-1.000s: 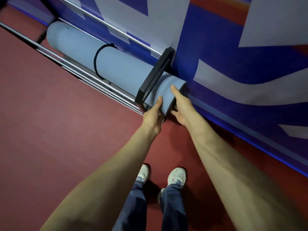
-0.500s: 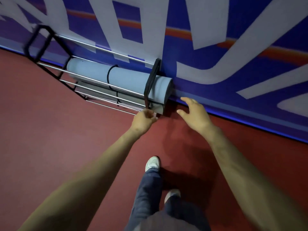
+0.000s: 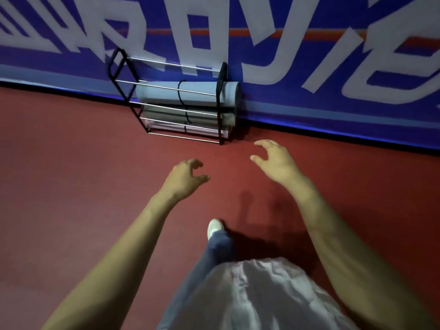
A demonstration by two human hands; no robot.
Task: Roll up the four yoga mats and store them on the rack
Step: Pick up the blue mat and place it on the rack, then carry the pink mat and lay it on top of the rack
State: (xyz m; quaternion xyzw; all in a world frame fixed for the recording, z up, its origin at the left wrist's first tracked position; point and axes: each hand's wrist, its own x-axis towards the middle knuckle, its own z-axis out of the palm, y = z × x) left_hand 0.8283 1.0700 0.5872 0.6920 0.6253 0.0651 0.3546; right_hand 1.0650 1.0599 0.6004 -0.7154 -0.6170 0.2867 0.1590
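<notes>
Head view, looking down at a rack [image 3: 171,65] standing on the floor [image 3: 71,163] against a wall banner [image 3: 309,101].

- **Rack:** two black end frames of bent tube, joined by thin, shiny silver rods set in stepped tiers.
- **Top mat [image 3: 157,97]:** a smooth blue-grey cylinder lying lengthwise behind the rods. A black strap [image 3: 179,91] circles it near the middle. Its right end sticks out past the right end frame.
- **Middle mat [image 3: 166,115]:** a duller grey-green roll on the tier directly below, also crossed by a dark strap.
- **Bottom mat [image 3: 164,126]:** a pale pinkish-white roll on the lowest tier, close to the floor.
- **Left hand [image 3: 184,177]:** held in the air over the floor, well apart from the rack. Its fingers [image 3: 195,163] are loosely curled and spread, and they hold nothing.
- **Right hand [image 3: 276,160]:** likewise off the rack, nearer its right end. Its fingers [image 3: 262,142] are relaxed and parted, and they hold nothing.
- **Floor:** dark red, matte and even.
- **Wall banner:** deep blue with an orange stripe and very large white block characters. These are cropped and slanted, and cannot be read.
- **Lower frame:** one white shoe [image 3: 215,227], a blue trouser leg [image 3: 219,246] and a creased pale shirt [image 3: 257,294].
</notes>
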